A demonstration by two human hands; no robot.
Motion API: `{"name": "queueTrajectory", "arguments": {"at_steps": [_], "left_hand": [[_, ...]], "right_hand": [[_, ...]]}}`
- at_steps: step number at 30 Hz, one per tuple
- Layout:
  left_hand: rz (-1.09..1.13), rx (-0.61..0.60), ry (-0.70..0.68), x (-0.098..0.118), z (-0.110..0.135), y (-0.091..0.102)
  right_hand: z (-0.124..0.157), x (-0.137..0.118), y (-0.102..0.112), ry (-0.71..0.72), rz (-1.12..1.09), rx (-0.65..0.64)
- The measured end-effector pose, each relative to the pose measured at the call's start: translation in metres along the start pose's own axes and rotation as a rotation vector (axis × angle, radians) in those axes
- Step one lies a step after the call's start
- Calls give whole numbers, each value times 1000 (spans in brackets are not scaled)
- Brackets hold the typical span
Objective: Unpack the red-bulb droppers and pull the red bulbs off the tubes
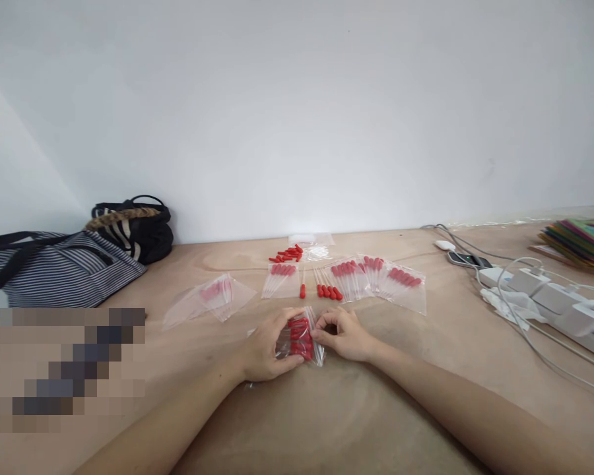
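Note:
In front of me a clear zip bag (317, 343) with several red-bulbed droppers (300, 338) inside lies between my hands. My left hand (267, 346) wraps around the bag from the left, thumb and fingers at its lower and upper edges. At the bag's right, zip-lock end, my right hand (346, 335) pinches the edge between thumb and forefinger. Just beyond lie several loose droppers (329, 290), and one single dropper (302, 290) stands apart to their left. Filled bags of droppers (281, 280) flank them, with more filled bags (400, 287) to the right.
Empty-looking clear bags (202, 300) overlap at left. Loose red bulbs (288, 253) are piled near the wall beside another clear bag (319, 251). A striped bag (69, 267) and a black bag (146, 231) sit far left. Chargers with cables (567, 307) and coloured sheets (581, 244) occupy the right.

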State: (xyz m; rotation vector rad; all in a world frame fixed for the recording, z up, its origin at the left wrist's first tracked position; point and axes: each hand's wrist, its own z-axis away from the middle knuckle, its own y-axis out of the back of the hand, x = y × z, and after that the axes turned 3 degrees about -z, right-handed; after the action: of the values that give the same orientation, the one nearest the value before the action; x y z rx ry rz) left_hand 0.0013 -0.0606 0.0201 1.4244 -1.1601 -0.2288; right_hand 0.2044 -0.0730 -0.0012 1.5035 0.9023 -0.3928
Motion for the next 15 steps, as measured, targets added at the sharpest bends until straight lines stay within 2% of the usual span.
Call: {"name": "queueTrajectory", "arguments": {"at_steps": [5,10,15], "left_hand": [[-127,-14,10,2,-15,8],[-254,-237,-180,-2,-48,22],[-225,-372,-250,-2,-69,27]], "right_hand": [[1,-5,-4,-19,-65,102],[2,-6,-5,3,-46,177],[2,-5,-5,8,-32,169]]}}
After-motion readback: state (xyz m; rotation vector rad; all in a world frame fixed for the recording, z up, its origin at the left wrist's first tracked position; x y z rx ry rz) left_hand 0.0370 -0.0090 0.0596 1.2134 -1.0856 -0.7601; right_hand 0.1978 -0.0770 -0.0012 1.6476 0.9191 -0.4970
